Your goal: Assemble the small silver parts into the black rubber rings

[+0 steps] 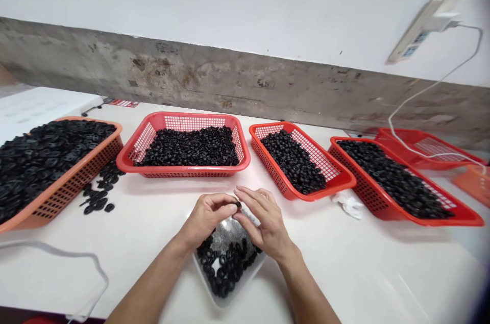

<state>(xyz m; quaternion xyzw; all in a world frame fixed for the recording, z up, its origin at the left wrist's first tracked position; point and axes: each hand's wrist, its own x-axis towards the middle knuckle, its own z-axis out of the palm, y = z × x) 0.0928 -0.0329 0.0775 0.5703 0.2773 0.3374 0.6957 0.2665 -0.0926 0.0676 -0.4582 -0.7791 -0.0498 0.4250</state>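
Observation:
My left hand (209, 218) pinches a small black ring-like part (238, 205) between thumb and fingertips. Close against it from the right comes my right hand (265, 219), its thumb and fingers apart around the part; whether they touch it I cannot tell. Below both hands sits a clear plastic tub (220, 301), turned corner-on. It holds black rubber-looking rings (225, 268) in its near part and a heap of tiny silvery pieces (228, 234) farther back. My hands and wrists partly cover the tub's far edges.
Red baskets of small black parts line the back: one (184, 168) ahead, another (285, 189) right of it, a third (383, 206) farther right. An orange basket (72, 189) stands left, loose black pieces (99, 196) beside it. Crumpled white tissue (348, 204) and a white cable (76, 251) lie there.

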